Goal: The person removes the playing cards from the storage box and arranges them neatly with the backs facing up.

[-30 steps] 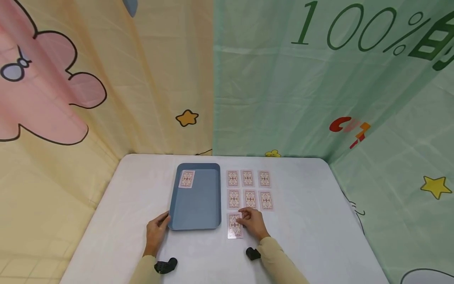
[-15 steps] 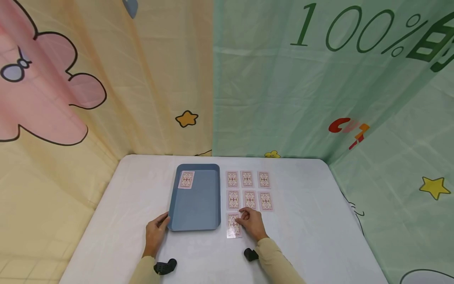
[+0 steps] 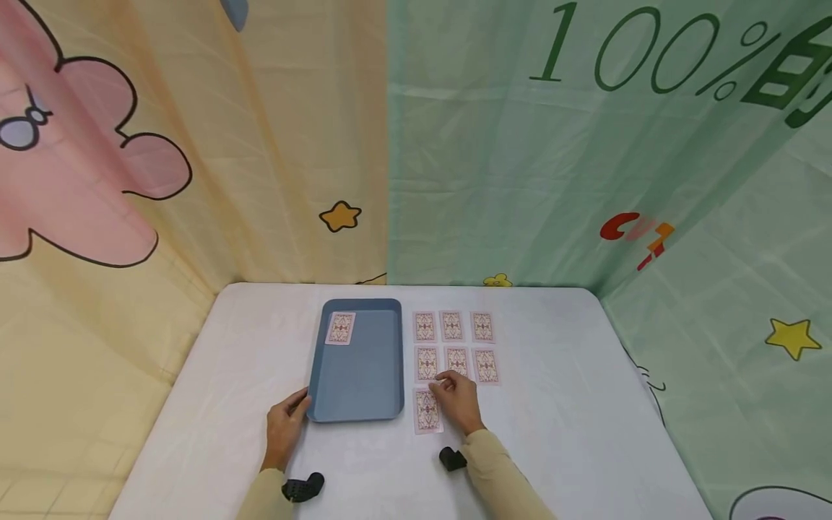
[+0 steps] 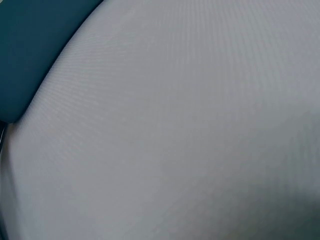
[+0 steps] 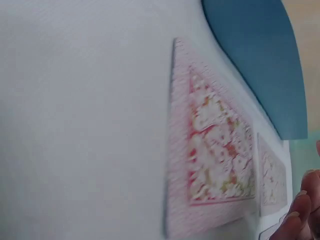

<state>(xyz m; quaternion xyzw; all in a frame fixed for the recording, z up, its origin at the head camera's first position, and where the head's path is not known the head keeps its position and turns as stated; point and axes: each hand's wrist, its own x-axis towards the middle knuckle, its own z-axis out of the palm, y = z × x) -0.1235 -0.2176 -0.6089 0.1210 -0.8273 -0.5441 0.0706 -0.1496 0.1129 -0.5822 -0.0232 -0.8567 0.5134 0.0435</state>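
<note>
My left hand (image 3: 283,427) holds the blue tray (image 3: 357,393) at its lower left edge, thumb and fingers at the rim. In the left wrist view the tray (image 4: 35,45) fills the upper left corner. One patterned playing card (image 3: 340,328) lies face down in the tray's upper left. My right hand (image 3: 458,403), fingers loosely bent, is over the top right corner of the nearest playing card (image 3: 427,413). In the right wrist view this card (image 5: 222,150) lies flat, and the fingertips (image 5: 295,215) show apart from it at the right edge.
Right of the tray, several more face-down cards (image 3: 457,359) lie in two rows of three behind the nearest card. A white cloth (image 3: 552,404) covers the table. Printed curtains (image 3: 520,180) hang behind and at the sides.
My right hand has shifted slightly away from me, toward the nearest card's top edge. The card stays in place. My left hand keeps its position at the tray.
</note>
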